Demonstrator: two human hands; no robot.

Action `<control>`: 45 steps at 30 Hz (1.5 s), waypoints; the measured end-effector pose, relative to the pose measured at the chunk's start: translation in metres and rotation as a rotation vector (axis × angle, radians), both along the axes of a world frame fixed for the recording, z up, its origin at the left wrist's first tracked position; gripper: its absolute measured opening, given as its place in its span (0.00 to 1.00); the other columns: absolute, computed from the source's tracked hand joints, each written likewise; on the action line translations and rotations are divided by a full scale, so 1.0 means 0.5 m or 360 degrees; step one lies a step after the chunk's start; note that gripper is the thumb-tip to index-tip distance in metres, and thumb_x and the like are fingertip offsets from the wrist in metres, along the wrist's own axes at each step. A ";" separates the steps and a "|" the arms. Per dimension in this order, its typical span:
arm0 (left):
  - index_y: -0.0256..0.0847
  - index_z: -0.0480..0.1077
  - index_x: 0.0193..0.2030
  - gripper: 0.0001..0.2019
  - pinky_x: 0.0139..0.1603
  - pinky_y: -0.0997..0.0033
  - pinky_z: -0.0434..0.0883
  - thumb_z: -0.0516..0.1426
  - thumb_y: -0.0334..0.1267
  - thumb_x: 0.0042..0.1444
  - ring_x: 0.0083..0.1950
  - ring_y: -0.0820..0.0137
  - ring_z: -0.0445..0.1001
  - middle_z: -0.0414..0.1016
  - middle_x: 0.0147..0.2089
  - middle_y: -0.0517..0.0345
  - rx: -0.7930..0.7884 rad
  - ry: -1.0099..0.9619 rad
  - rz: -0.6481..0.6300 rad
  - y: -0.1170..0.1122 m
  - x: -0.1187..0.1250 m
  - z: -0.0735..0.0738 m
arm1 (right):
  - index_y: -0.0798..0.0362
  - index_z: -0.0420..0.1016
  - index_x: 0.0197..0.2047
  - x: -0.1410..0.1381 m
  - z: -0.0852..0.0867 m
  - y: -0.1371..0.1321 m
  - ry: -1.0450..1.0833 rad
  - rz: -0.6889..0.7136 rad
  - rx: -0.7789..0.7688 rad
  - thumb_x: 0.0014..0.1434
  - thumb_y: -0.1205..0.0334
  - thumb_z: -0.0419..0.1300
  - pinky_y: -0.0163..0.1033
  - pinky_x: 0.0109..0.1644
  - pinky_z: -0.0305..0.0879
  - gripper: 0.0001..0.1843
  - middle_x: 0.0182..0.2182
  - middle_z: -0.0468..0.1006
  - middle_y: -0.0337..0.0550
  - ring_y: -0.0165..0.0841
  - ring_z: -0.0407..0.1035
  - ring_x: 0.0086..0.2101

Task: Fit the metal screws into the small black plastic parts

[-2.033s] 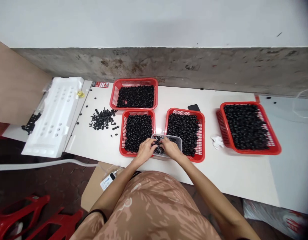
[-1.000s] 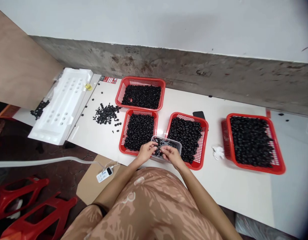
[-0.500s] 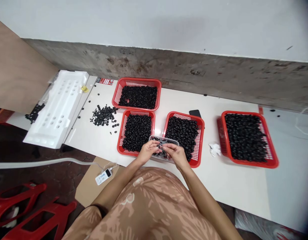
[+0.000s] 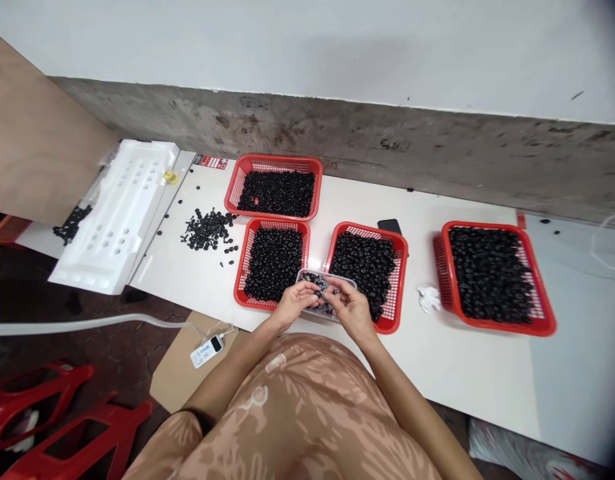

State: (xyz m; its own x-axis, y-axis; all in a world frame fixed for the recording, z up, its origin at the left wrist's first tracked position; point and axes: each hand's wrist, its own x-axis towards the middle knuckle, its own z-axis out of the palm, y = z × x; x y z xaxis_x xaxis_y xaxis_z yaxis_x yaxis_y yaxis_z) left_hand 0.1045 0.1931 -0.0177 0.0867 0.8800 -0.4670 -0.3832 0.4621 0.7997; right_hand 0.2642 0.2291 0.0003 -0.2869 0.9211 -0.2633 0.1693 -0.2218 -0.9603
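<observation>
1. Red mesh basket (image 4: 240,280): heaped black rings, front right corner under the tub's left end.
2. Left hand (image 4: 293,302): fingers curled inward above the tub's left end; small black ring (image 4: 317,292) at the fingertips, clamped or merely touched, impossible to tell.
3. Clear plastic tub (image 4: 327,274): long axis left to right, directly beneath both hands.
4. Right hand (image 4: 352,309): fingertips just beside the ring, slightly farther from it than the left; pinch open or closed, unclear.
5. Second red mesh basket (image 4: 402,280): heaped black rings, left wall under the tub's right end.

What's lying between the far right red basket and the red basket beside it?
A crumpled white tissue lies there on the white tabletop, in the head view.
</observation>
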 end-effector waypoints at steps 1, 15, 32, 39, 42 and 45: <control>0.33 0.72 0.43 0.19 0.42 0.73 0.71 0.66 0.41 0.47 0.38 0.69 0.77 0.77 0.37 0.52 0.0008 0.0040 0.0009 0.000 -0.001 0.001 | 0.53 0.71 0.52 0.000 0.001 0.000 -0.0004 0.0009 0.0019 0.56 0.52 0.60 0.32 0.28 0.61 0.23 0.35 0.73 0.42 0.25 0.62 0.24; 0.34 0.76 0.44 0.17 0.49 0.67 0.70 0.65 0.39 0.48 0.42 0.69 0.75 0.76 0.45 0.48 0.0016 -0.0002 0.0142 0.001 -0.009 -0.005 | 0.51 0.63 0.58 -0.009 0.006 -0.010 -0.0015 0.0048 0.0129 0.58 0.57 0.57 0.31 0.28 0.61 0.25 0.36 0.71 0.40 0.24 0.59 0.23; 0.40 0.71 0.54 0.20 0.52 0.65 0.70 0.58 0.30 0.53 0.47 0.65 0.75 0.77 0.47 0.51 0.0385 0.0801 -0.0168 0.003 -0.012 0.016 | 0.52 0.58 0.64 -0.012 -0.004 -0.005 -0.0607 0.0461 0.0977 0.64 0.69 0.46 0.43 0.53 0.67 0.26 0.51 0.73 0.49 0.36 0.70 0.48; 0.43 0.70 0.56 0.23 0.52 0.66 0.69 0.58 0.32 0.52 0.46 0.66 0.75 0.77 0.48 0.54 0.0301 0.0840 -0.0170 -0.013 -0.029 0.030 | 0.51 0.60 0.65 -0.019 -0.032 -0.036 -0.0617 0.0465 0.1195 0.64 0.71 0.47 0.41 0.49 0.69 0.26 0.46 0.77 0.47 0.35 0.73 0.42; 0.37 0.68 0.58 0.27 0.46 0.67 0.71 0.62 0.34 0.48 0.42 0.66 0.76 0.78 0.44 0.50 0.0022 0.0424 -0.0056 -0.028 -0.043 0.013 | 0.52 0.62 0.64 -0.020 -0.031 -0.051 -0.0671 0.0559 0.1286 0.65 0.70 0.47 0.40 0.43 0.68 0.24 0.44 0.78 0.48 0.34 0.72 0.37; 0.35 0.69 0.56 0.29 0.47 0.69 0.70 0.65 0.35 0.45 0.42 0.67 0.76 0.78 0.43 0.48 -0.0099 0.0169 0.0045 -0.037 -0.048 0.004 | 0.53 0.62 0.63 -0.023 -0.024 -0.057 -0.0734 0.0783 0.1471 0.66 0.71 0.45 0.39 0.40 0.64 0.24 0.48 0.76 0.51 0.34 0.72 0.37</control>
